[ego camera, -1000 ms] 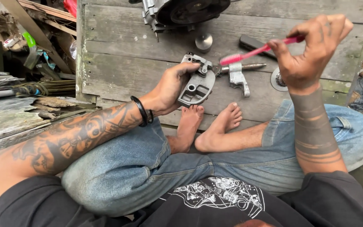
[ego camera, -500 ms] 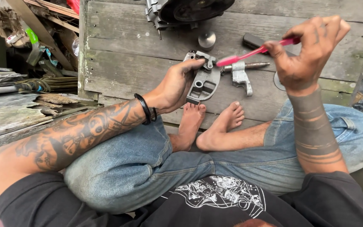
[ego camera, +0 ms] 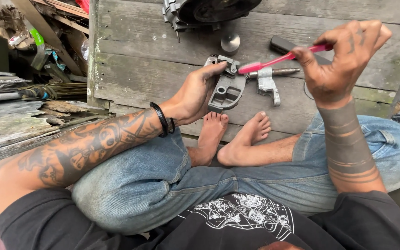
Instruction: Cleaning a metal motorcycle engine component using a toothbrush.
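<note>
Toothbrush point(ego camera: 281, 59) above metal bracket point(ego camera: 227, 88)

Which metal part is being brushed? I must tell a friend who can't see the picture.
On the grey plank floor, just beyond the bare feet, the left hand holds a flat grey metal bracket upright. A pink toothbrush in the right hand touches its top; the similar smaller piece lies unheld.

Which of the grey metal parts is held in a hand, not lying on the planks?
The flat bracket in the left hand; the smaller part and round cap lie on the planks.
</note>
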